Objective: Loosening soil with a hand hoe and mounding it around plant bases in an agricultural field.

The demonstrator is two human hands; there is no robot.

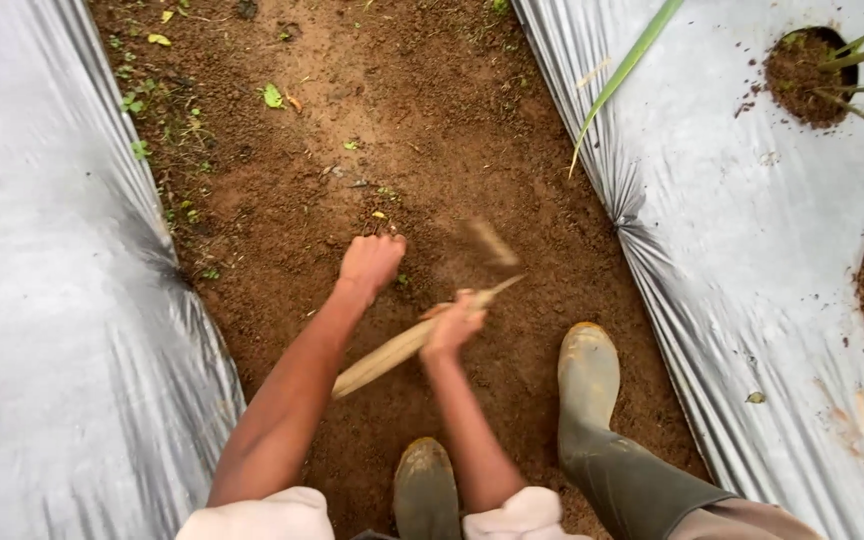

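Two muddy rubber boots (592,400) are seen at the bottom of the frame, planted on the brown soil path (372,130). Just above them, the right hand (454,325) is closed around a pale wooden handle (392,352) that slants from lower left to upper right; its blurred working end (492,243), possibly a small hoe blade, is seen over the soil at centre frame. The left hand (370,262) is curled into a fist against the ground, though anything gripped inside cannot be made out. Silver plastic mulch sheets (52,300) line both sides, with planting holes (807,75) at upper right.
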